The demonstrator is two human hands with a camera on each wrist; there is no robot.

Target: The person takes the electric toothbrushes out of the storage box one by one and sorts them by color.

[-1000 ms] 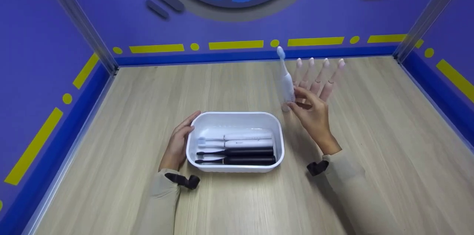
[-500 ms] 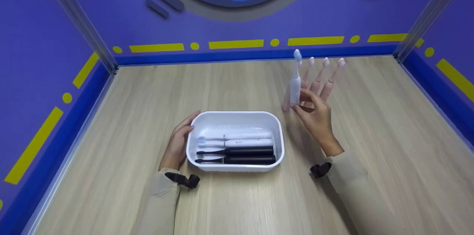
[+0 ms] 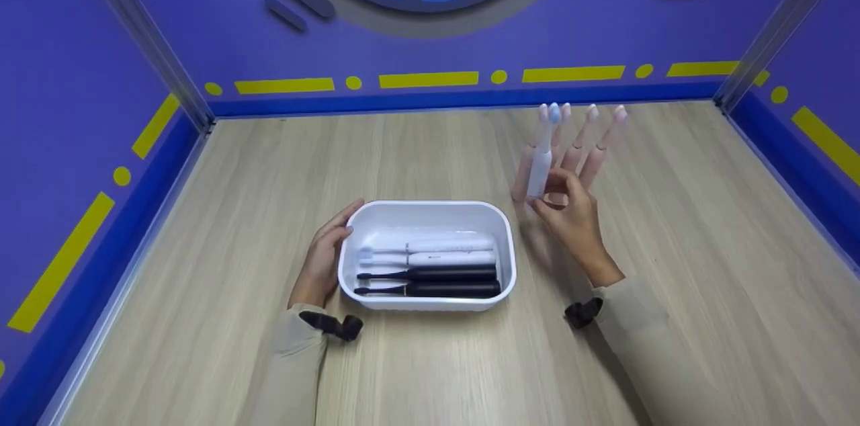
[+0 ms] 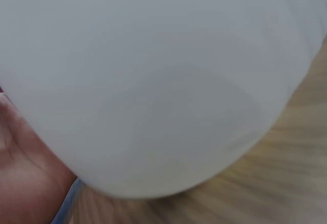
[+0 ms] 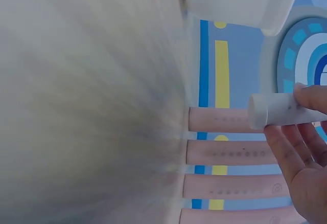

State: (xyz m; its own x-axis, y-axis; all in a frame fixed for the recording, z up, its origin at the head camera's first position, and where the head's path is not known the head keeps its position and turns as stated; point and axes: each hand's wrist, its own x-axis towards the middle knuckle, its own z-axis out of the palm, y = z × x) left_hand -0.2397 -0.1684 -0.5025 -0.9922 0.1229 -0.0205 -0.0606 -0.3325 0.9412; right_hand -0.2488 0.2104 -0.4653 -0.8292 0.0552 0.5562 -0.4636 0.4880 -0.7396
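My right hand (image 3: 576,224) pinches a white electric toothbrush (image 3: 540,174) near its lower end, brush head up and slightly tilted. In the right wrist view, the toothbrush's base (image 5: 259,111) is off the table. Just behind it, several pink electric toothbrushes (image 3: 594,164) stand upright in a row. My left hand (image 3: 322,258) rests along the left side of a white plastic bin (image 3: 430,304), fingers fairly straight and thumb at the rim. Inside the bin lie two white toothbrushes (image 3: 450,259) and two black toothbrushes (image 3: 451,289). The bin's outer wall (image 4: 163,81) fills most of the left wrist view.
A light wood-grain table (image 3: 430,372) lies under everything. Blue walls (image 3: 430,50) with yellow marks enclose it at the back and both sides, with metal posts (image 3: 144,29) in the corners.
My right hand has carried the white toothbrush to the right and lowered it, in front of the leftmost pink ones. My left hand and the bin have stayed put.
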